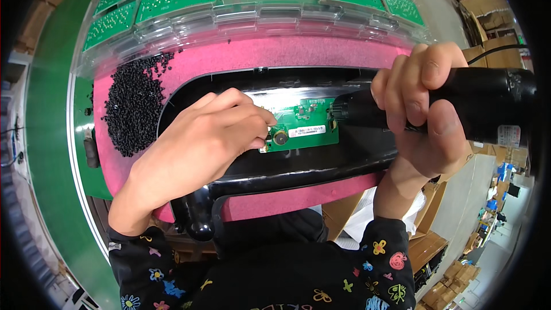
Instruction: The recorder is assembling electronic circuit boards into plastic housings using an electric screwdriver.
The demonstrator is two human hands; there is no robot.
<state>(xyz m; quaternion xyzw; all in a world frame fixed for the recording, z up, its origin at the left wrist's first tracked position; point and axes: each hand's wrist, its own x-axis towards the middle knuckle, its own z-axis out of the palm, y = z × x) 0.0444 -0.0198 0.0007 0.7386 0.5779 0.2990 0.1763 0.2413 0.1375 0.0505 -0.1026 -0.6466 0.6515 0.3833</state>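
Observation:
A green circuit board (313,138) lies inside a long black plastic housing (287,169) with a raised rim. My left hand (212,132) reaches over the housing's left part, its thumb and fingers pinched together at the board's left end. Whatever sits between those fingertips is too small or hidden to make out. In my right hand (425,103) is a thick black electric screwdriver (476,100), lying nearly level. Its ribbed nose points left and meets the board's right edge; the bit's very tip cannot be made out.
Under the housing lies a pink mat (201,57). A heap of small black screws (135,109) covers its left side. Clear plastic trays (258,14) with several green circuit boards stand at the far side. A cardboard box (338,215) is below the near edge; a green surface (51,97) runs along the left.

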